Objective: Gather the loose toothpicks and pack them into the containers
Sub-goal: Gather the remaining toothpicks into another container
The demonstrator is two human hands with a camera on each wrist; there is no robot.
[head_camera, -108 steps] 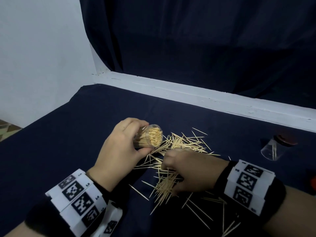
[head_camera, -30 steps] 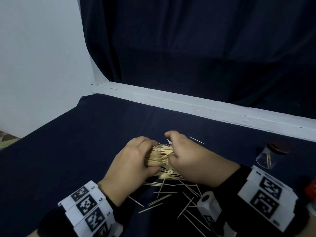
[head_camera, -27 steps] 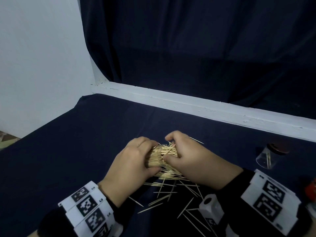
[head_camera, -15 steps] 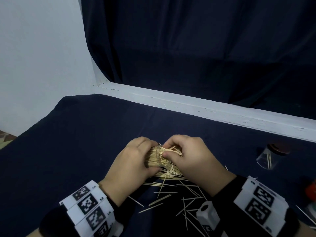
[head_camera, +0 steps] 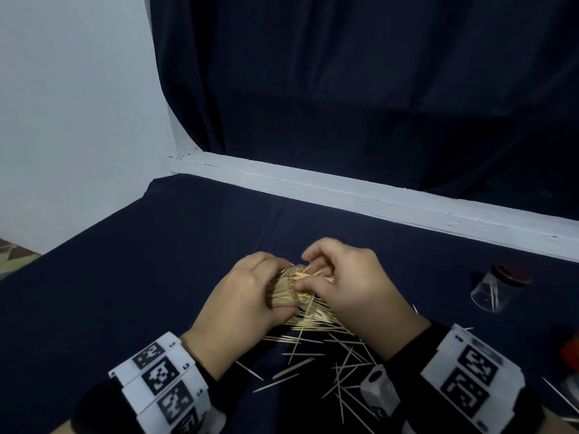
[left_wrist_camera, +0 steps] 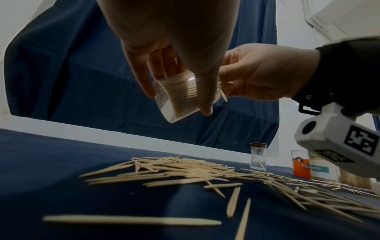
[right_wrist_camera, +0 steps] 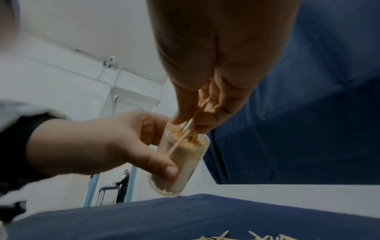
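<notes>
My left hand (head_camera: pixel 241 296) curls its fingers (left_wrist_camera: pixel 144 71) round the clear container (left_wrist_camera: pixel 179 99), tilted above the middle of the bench (head_camera: pixel 156 277). My right hand (head_camera: pixel 360 292) pinches a few toothpicks (right_wrist_camera: pixel 189 128) at its packed mouth. Loose toothpicks (head_camera: pixel 316 349) lie scattered just below; a second container (head_camera: pixel 495 289) stands toward the right edge.

Two hands (head_camera: pixel 244 296), two clear containers (head_camera: pixel 289 288), dozens of loose toothpicks (head_camera: pixel 316 321), too many to count.
</notes>
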